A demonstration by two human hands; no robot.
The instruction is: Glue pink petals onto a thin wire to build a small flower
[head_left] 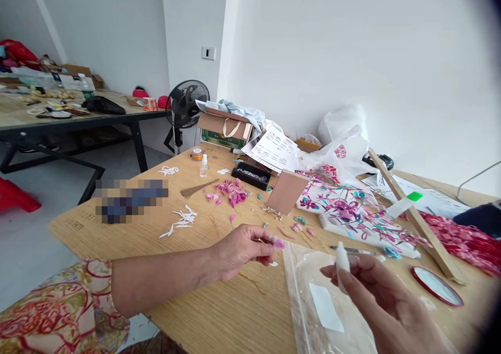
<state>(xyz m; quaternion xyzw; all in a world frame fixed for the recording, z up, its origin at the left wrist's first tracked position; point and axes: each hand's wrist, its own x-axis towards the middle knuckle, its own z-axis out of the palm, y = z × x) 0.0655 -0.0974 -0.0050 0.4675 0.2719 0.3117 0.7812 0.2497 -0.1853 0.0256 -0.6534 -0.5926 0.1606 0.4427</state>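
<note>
Over the middle of the table, my left hand (pixel 250 247) pinches a small pink petal (pixel 278 243) between thumb and fingers. To its right my right hand (pixel 385 299) grips a small white squeeze bottle (pixel 342 262), its nozzle pointing up. Beneath the bottle lies a clear plastic bag (pixel 301 291) with a white piece (pixel 326 307) on it. Thin golden wire (pixel 253 282) rests on the wood under my left hand. Beyond it is a pile of pink petals (pixel 234 193), and white leaf-shaped strips (pixel 183 218) lie farther left.
A wooden block (pixel 287 192) and black box (pixel 250 175) stand at mid-table. Pink and teal flower sprays (pixel 352 208) lie on white foam, beside a wooden bar (pixel 415 223). A round red-rimmed mirror (pixel 437 286) is at right. A small clear bottle (pixel 203 166) and fan (pixel 188 108) stand farther back.
</note>
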